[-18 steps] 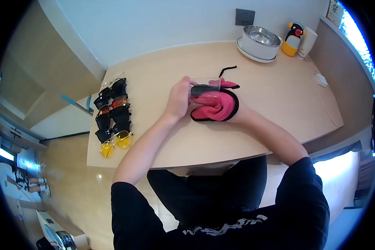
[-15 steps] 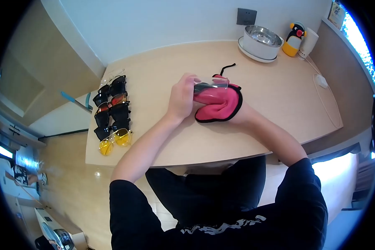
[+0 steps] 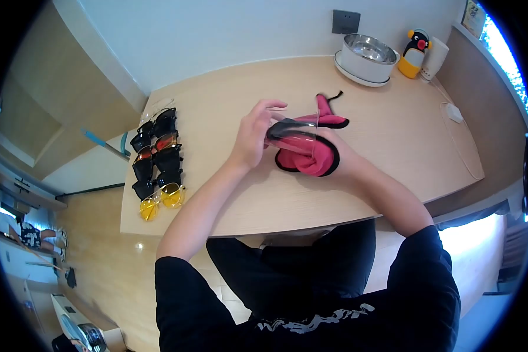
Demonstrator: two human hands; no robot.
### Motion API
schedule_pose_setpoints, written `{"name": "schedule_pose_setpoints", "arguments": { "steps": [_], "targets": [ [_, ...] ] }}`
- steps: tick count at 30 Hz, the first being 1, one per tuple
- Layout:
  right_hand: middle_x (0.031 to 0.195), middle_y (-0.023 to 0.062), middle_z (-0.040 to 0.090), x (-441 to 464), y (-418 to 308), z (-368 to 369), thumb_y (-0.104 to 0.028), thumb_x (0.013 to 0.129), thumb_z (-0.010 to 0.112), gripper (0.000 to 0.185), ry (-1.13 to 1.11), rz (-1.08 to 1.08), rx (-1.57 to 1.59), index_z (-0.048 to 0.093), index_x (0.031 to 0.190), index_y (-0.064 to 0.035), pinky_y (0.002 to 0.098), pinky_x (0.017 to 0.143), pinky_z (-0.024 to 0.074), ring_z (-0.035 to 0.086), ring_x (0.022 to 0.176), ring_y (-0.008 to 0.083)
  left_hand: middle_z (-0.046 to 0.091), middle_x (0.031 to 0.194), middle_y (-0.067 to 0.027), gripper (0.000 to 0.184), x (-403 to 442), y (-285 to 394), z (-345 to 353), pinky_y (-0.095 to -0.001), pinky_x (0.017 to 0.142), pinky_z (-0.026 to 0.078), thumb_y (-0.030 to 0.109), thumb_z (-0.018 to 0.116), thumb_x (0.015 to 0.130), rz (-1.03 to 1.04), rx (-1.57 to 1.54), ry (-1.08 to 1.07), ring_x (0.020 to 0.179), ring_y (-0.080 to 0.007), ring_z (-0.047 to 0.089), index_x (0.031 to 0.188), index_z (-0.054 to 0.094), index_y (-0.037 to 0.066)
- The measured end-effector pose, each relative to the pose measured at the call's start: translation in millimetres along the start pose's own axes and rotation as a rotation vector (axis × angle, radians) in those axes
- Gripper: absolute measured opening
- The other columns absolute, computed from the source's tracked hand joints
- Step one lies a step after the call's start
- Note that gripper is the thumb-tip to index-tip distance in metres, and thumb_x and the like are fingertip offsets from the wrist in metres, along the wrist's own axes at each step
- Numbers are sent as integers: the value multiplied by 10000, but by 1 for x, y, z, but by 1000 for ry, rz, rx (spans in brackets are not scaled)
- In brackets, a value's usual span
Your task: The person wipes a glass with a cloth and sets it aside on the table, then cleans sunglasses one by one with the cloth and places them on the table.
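My left hand (image 3: 253, 134) is closed around one end of a pair of glasses (image 3: 292, 132) with see-through parts and a dark area near my fingers. My right hand (image 3: 341, 154) grips a pink cloth (image 3: 314, 161) with black edging, its fingers mostly hidden behind the fabric. The cloth is bunched against the underside and far side of the glasses. A loose end of it, with a black cord, sticks out beyond them. Both hands are just above the middle of the table (image 3: 234, 205).
Several sunglasses (image 3: 164, 155) lie in a column at the table's left, yellow-lensed glasses (image 3: 161, 201) nearest me. At the back right are a white-sided metal bowl (image 3: 366, 67) on a plate, a penguin figure (image 3: 415, 56), a white cup (image 3: 434, 58) and a cable (image 3: 466, 144).
The cloth's far end has spread away to the right, and its near part has bunched up. The glasses have turned, showing more of their clear part. A person in the far left background has moved.
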State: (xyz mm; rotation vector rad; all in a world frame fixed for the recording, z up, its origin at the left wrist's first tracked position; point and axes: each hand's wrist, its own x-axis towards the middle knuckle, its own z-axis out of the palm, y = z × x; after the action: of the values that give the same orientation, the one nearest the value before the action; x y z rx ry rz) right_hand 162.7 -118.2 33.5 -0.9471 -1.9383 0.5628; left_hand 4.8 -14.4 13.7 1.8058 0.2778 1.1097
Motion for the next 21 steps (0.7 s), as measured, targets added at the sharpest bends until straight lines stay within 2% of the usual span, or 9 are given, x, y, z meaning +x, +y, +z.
{"name": "schedule_pose_setpoints", "arguments": {
  "steps": [2,3,6,7,8,11,13,16,21],
  "targets": [
    [1063,94,601,3,-11,-2,-5,649,608,509,-19,35,-15,549,1152,-54,296,854,411,558,948,219,598,889,-93,551,-4,5,-7,-288,650,476,509,315,904,-541,-233,-83,739,-139,585,1069,503,18],
    [1067,91,600,4,-12,-1,2,644,604,519,-33,71,-42,546,1157,-52,301,842,415,559,939,219,598,889,-93,551,-5,3,-4,-288,650,476,509,315,904,-548,-226,-81,739,-139,585,1069,503,18],
    [1041,84,615,9,-19,-9,-4,682,605,446,-105,113,8,568,1125,-50,305,818,438,570,938,193,602,834,-88,547,-4,-2,9,-280,657,471,503,310,905,-339,-203,123,729,-166,587,1022,524,14],
    [1048,83,615,10,-22,-14,-19,713,611,407,-187,206,40,571,1118,-39,303,825,445,567,956,179,600,797,-108,473,-4,0,9,-289,647,465,443,370,892,-51,31,143,711,-191,586,1011,521,11],
    [1067,82,603,3,-9,-6,-84,774,623,372,-22,305,672,557,1131,-4,297,839,458,565,966,149,597,759,-128,402,-4,2,9,-297,636,460,383,429,879,236,264,157,693,-216,584,1001,518,9],
    [1058,95,601,-6,4,-1,-177,801,636,411,123,556,1363,542,1142,34,296,865,458,561,975,144,590,766,-146,394,-1,14,-2,-305,657,463,371,455,858,305,351,-27,708,-245,595,1003,514,9],
    [1054,83,605,2,11,-6,-193,798,633,423,128,533,1187,543,1166,-5,293,869,450,557,982,133,596,764,-139,390,0,2,1,-307,658,464,362,449,863,284,308,10,713,-236,597,1007,513,5],
    [1076,115,598,5,6,-16,-108,752,634,444,-124,-178,-419,539,1184,-62,307,873,430,567,980,197,606,765,-122,375,1,-5,7,-309,655,466,341,436,873,130,141,52,715,-217,598,1014,512,2],
    [1069,128,597,4,-3,2,-71,631,704,542,29,-80,-230,549,1150,-43,305,864,426,571,965,251,618,776,-104,342,-2,5,-3,-301,658,465,303,421,883,-498,-281,-89,721,-192,594,1005,527,2]
  ]
}}
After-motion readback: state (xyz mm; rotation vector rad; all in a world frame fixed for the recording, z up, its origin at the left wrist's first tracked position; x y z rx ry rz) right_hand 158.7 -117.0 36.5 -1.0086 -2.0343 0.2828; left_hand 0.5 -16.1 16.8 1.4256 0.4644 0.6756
